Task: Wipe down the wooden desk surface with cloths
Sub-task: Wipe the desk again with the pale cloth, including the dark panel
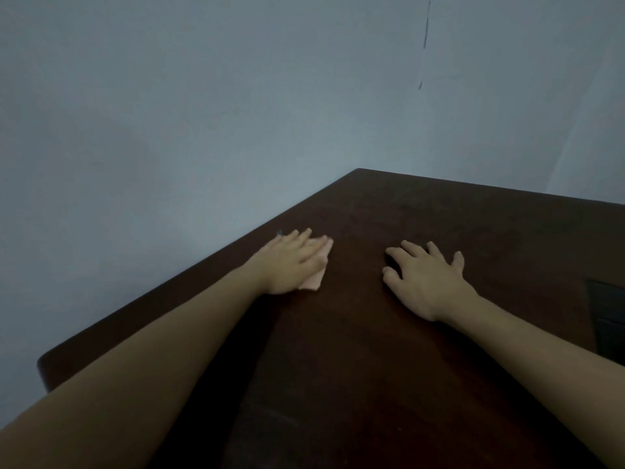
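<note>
A dark brown wooden desk (422, 231) fills the lower right of the view, its far corner pointing into the room's corner. My left hand (291, 258) lies flat near the desk's left edge, pressing down on a small pale pink cloth (314, 280) that shows beneath the fingers and palm. My right hand (426, 279) rests on the bare wood further right, fingers spread, with no cloth visible under it. Both forearms reach in from the bottom of the view.
Pale blue-grey walls (203, 113) stand right behind the desk's left and far edges. A dark rectangular object (608, 316) lies on the desk at the right edge of the view. A thin dark crack runs down the wall at upper right.
</note>
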A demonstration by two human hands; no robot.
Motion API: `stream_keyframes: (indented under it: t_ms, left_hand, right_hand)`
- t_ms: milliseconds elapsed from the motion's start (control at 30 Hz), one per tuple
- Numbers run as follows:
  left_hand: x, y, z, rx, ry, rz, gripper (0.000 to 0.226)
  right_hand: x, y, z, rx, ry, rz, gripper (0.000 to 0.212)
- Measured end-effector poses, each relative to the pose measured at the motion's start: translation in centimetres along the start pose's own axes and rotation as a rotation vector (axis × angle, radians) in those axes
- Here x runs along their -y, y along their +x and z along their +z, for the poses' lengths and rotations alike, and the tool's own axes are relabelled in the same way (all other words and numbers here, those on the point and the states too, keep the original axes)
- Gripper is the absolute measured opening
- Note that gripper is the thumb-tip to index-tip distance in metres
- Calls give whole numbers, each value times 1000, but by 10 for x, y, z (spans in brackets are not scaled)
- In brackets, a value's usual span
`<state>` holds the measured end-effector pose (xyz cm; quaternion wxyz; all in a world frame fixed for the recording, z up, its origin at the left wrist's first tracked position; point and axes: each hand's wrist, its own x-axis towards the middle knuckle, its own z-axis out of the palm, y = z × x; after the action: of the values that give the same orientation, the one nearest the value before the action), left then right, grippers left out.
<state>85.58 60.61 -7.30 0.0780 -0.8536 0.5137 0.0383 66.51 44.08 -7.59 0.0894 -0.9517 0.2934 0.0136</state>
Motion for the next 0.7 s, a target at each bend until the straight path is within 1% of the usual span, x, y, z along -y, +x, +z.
stream_keyframes:
  t_ms: [33, 100, 167, 233, 300, 433, 467, 533, 567, 700]
  left_hand:
    - [1, 16, 2, -23, -36, -51, 64]
    - [-4, 38, 0, -49, -121, -119, 61]
    - [-12, 50, -1, -41, -137, -141, 60]
    - [-20, 47, -4, -33, -147, -127, 60]
    - [-28, 28, -5, -28, -134, -46, 60]
    - [-33, -36, 4, -22, -28, 220, 70]
    - [-28, -51, 7, -19, -45, 244, 67]
    - [-12, -68, 12, -4, -98, 216, 57]
    - [-6, -70, 12, 1, -108, 191, 55]
    - [17, -39, 8, 4, -96, 102, 58]
  right_hand:
    - [-1, 0, 0, -3, -3, 0, 58]
    - [0, 1, -1, -5, -2, 0, 58]
    - [0, 0, -2, -6, -4, 5, 58]
    - [1, -1, -2, -7, -6, 7, 58]
    - [2, -1, -2, -6, -7, 9, 58]
    - [2, 0, -1, -2, -15, 15, 59]
    - [1, 0, -1, -1, -18, 16, 59]
    - [1, 1, 0, -3, -21, 15, 59]
    - [1, 1, 0, -4, -20, 15, 59]
    - [1, 2, 1, -11, -19, 13, 58]
